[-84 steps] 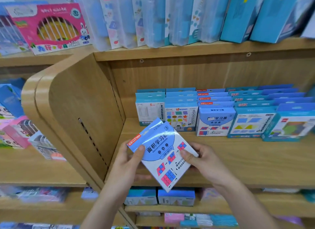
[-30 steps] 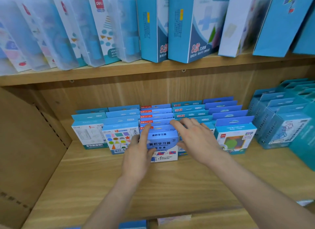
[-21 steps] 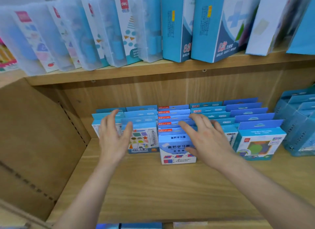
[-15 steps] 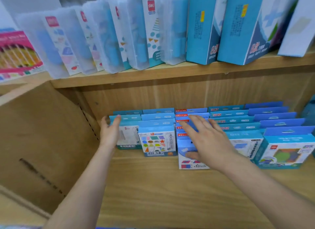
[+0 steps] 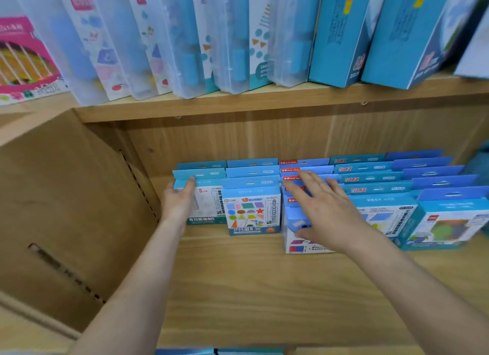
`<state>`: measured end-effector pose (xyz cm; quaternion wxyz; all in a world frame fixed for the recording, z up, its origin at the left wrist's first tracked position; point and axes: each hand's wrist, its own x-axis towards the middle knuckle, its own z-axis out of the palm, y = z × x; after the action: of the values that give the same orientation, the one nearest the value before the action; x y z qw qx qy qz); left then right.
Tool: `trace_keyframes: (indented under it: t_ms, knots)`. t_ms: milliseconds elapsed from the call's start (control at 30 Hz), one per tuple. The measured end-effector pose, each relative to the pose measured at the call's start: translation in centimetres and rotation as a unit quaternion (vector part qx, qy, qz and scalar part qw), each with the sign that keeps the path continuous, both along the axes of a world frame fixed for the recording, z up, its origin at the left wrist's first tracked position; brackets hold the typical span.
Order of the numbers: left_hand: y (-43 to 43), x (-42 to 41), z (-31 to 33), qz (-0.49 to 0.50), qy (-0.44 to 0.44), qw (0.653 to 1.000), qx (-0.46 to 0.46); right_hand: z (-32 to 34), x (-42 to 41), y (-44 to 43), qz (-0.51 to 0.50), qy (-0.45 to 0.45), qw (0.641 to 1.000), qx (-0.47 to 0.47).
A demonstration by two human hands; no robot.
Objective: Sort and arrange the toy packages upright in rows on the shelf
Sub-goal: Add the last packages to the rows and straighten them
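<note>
Blue package (image 5: 209, 207) in left hand (image 5: 177, 203); neighbour (image 5: 251, 210) reads 几何图形片.

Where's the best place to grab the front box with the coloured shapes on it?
I'd pinch the hanger tab on top, from above and front. The shapes box stands upright with boxes close on both sides and behind; only top and front are free.
</note>
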<state>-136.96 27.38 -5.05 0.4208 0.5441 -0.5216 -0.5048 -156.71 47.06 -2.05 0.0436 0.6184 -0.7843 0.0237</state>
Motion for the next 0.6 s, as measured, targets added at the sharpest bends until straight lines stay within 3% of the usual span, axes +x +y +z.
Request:
trace_keyframes:
  t_ms: [100, 200, 267, 400, 600]
  knots:
    - [0.8, 0.0, 0.6, 0.016, 0.008, 1.000, 0.000, 0.2, 0.6, 0.1, -0.001, -0.006, 1.000, -0.003]
    - [1.7, 0.5, 0.0, 0.103, -0.126, 0.970, -0.178, 0.5, 1.2, 0.1, -0.003, -0.010, 1.000, -0.015]
    - [3.5, 0.1, -0.3, 0.100, -0.154, 0.943, -0.276, 0.5, 1.4, 0.1, -0.010, -0.016, 1.000, -0.018]
    - [6.4, -2.4, -1.9, -0.070, -0.104, 0.971, -0.202, 0.0, 1.4, 0.5, -0.023, -0.024, 0.999, -0.023]
    - [7.5, -4.3, -3.2, -0.086, -0.102, 0.969, -0.206, -0.3, 1.4, 0.9, -0.026, -0.007, 0.999, -0.036]
